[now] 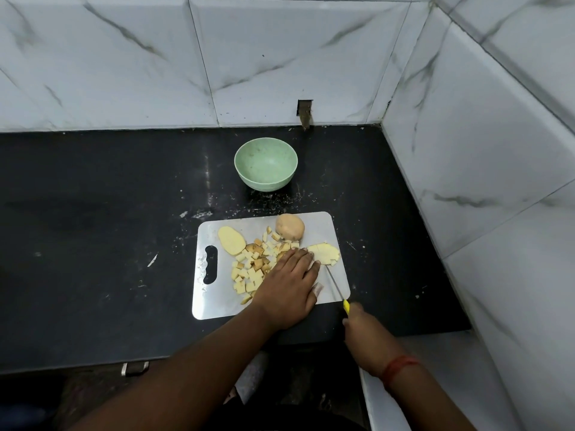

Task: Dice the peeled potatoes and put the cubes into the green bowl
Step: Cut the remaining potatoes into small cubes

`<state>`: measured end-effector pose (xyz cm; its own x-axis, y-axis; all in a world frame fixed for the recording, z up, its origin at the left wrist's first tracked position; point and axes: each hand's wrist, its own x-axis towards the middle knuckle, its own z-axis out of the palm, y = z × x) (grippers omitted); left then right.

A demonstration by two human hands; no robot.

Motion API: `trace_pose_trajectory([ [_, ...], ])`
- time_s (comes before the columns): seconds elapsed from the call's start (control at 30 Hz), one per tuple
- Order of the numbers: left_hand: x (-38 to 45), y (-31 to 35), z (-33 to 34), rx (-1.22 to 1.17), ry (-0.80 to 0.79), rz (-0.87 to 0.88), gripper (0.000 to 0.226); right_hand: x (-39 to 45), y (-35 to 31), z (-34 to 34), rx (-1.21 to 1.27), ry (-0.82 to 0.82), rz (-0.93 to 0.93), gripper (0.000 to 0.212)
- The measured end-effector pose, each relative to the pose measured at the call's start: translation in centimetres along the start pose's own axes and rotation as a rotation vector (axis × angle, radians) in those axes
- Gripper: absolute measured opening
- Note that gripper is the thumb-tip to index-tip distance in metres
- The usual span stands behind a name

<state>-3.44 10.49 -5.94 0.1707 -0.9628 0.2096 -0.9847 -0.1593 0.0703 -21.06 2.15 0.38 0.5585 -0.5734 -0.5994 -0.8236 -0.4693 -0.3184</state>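
Note:
A metal cutting board (pixel 217 306) lies on the black counter. On it are a pile of potato cubes (pixel 250 269), a flat potato slice (pixel 231 240) at the left, a whole peeled potato (pixel 290 227) at the back, and a partly cut slab (pixel 325 252) at the right. My left hand (pixel 287 287) lies flat with its fingertips pressing on the slab's left edge. My right hand (pixel 361 331) grips a yellow-handled knife (pixel 336 286), whose thin blade points at the slab. The green bowl (pixel 266 163) stands empty behind the board.
Tiled walls (pixel 466 181) close in the counter at the back and right. Crumbs and smears mark the black counter (pixel 109 228) between bowl and board. The counter's front edge runs below the board, near my arms.

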Motion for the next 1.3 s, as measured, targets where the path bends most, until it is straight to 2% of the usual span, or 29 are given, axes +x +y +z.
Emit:
trace_pose_trajectory([
  [0.1,-0.1,0.0,-0.1,0.001,0.005,0.0,0.053,-0.5,0.1,-0.4,0.036,0.045,-0.006,0.011],
  [0.2,-0.3,0.0,-0.2,0.003,0.015,-0.019,0.053,-0.3,-1.0,-1.4,0.067,0.124,-0.029,0.02],
  [0.3,-0.5,0.0,-0.3,0.001,0.022,-0.047,0.055,1.0,-2.4,-2.0,0.013,0.137,-0.041,0.023],
  [0.57,-0.2,-0.1,-0.2,-0.001,-0.005,-0.057,0.056,3.7,-4.7,-2.0,-0.151,0.063,0.003,0.039],
  [0.77,-0.1,-0.1,-0.1,0.009,-0.016,-0.056,0.056,2.9,-4.2,-1.2,-0.213,0.076,-0.008,0.038],
  [0.93,-0.1,0.0,-0.1,0.014,-0.001,-0.055,0.057,2.0,-2.9,-0.9,-0.105,0.011,-0.021,0.027],
  [1.03,-0.2,0.1,-0.2,0.019,0.015,-0.051,0.057,1.3,-2.2,-1.1,-0.024,-0.024,-0.014,0.027],
  [1.3,-0.1,0.0,-0.2,0.004,0.018,-0.055,0.053,0.0,-1.1,0.0,-0.077,-0.007,0.024,0.027],
])
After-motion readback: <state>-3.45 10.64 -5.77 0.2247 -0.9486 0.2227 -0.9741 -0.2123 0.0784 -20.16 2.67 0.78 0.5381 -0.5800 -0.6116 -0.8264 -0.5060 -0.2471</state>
